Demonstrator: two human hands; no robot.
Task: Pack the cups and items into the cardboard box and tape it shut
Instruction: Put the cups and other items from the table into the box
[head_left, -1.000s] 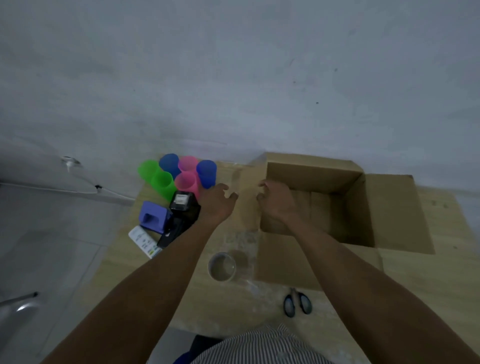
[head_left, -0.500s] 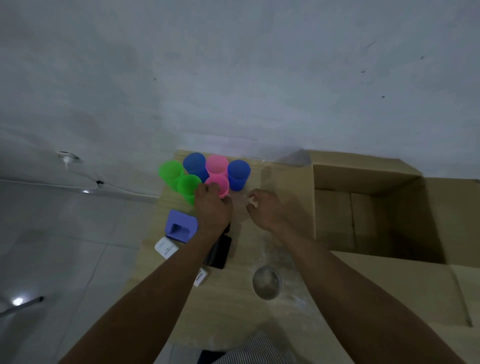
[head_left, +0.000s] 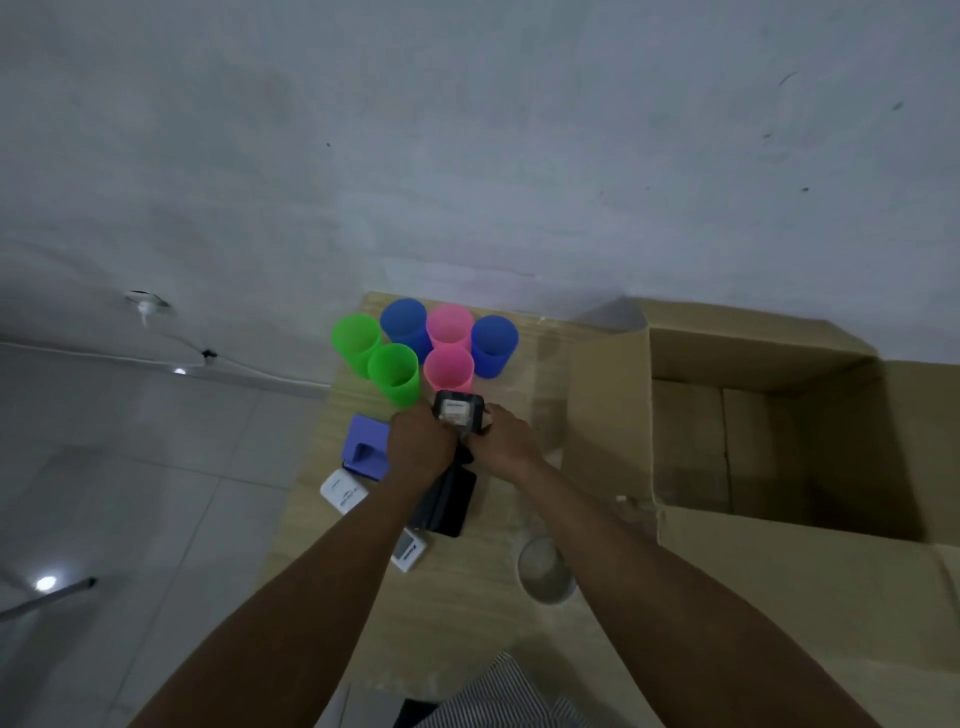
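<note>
Left hand (head_left: 421, 447) and right hand (head_left: 506, 441) are gripping the black item (head_left: 458, 411) by its sides, fingers curled, near the table's (head_left: 540, 358) far edge; likely stiff, light.

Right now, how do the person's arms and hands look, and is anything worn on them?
Both forearms are bare as far as the frame shows, with no sleeves. The left hand and the right hand wear no gloves; I see no watch, ring or bracelet, though the light is dim. A striped garment shows at the bottom edge.
</note>
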